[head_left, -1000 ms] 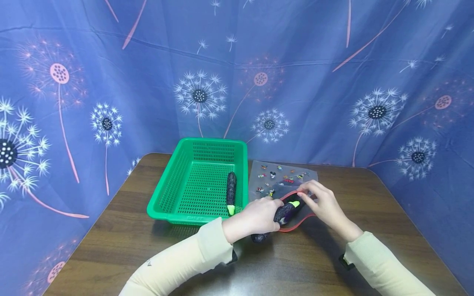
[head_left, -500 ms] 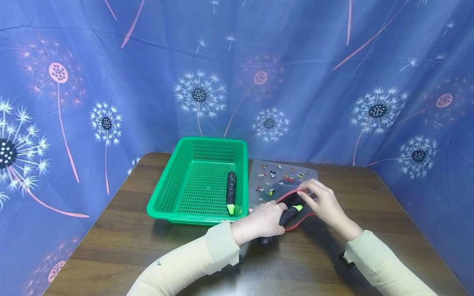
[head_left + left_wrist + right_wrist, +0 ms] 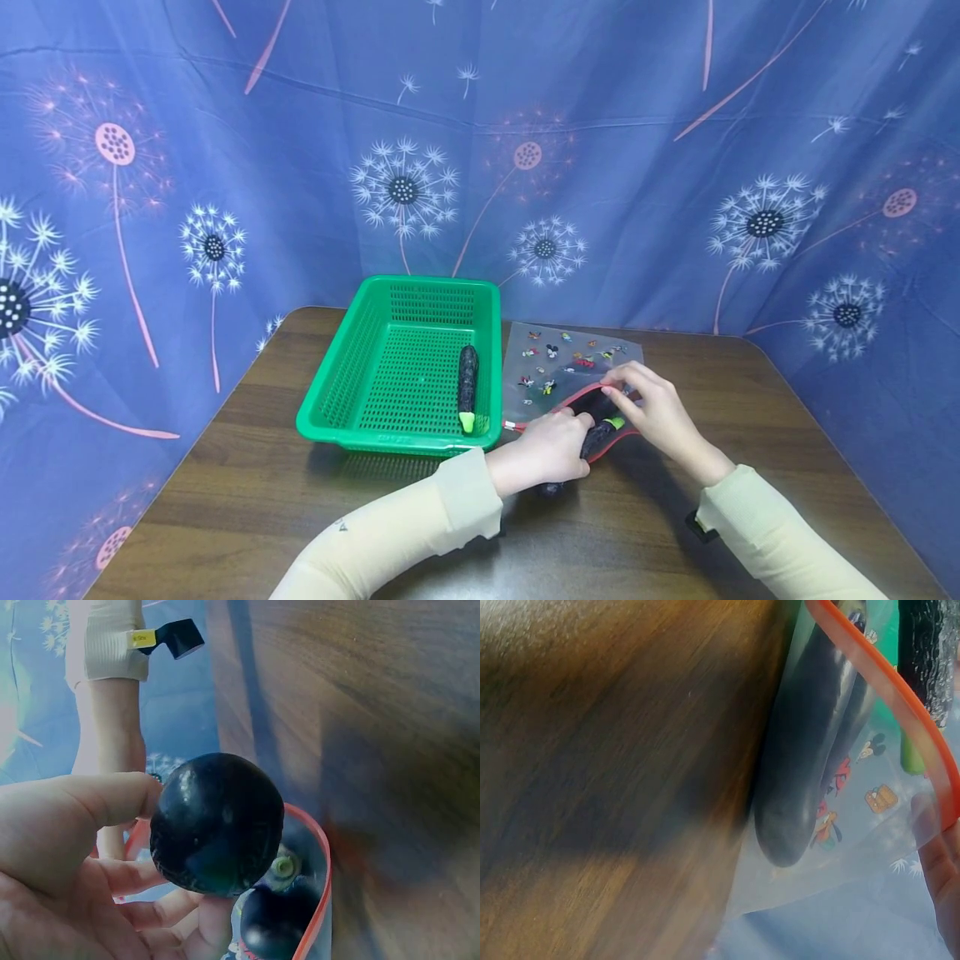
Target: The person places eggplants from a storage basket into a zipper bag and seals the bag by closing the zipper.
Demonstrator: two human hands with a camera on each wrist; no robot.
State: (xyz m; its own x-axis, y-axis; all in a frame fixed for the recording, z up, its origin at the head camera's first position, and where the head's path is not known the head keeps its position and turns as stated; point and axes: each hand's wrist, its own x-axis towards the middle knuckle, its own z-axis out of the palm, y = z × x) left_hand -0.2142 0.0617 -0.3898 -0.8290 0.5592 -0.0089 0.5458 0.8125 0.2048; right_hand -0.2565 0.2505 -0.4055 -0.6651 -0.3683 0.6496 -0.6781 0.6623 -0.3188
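My left hand [image 3: 551,450] grips a dark eggplant [image 3: 597,437] with a bright green stem. The stem end points into the mouth of a clear zip bag [image 3: 521,375] with red edging and cartoon prints. In the left wrist view, the rounded bottom of the held eggplant [image 3: 217,825] fills the middle, with the fingers around it. My right hand [image 3: 652,408] pinches the far red edge, keeping the mouth apart. Dark eggplants [image 3: 799,757] lie inside the bag, seen through the plastic in the right wrist view.
A green slotted basket [image 3: 330,435] stands left of the bag, with one eggplant [image 3: 467,379] along its right side. Both are on a brown wooden table [image 3: 247,467]. A blue dandelion-print curtain [image 3: 300,167] hangs behind and at both sides.
My left hand has moved right with the eggplant, whose stem end now lies farther into the bag's mouth. The right hand has stayed at the edge.
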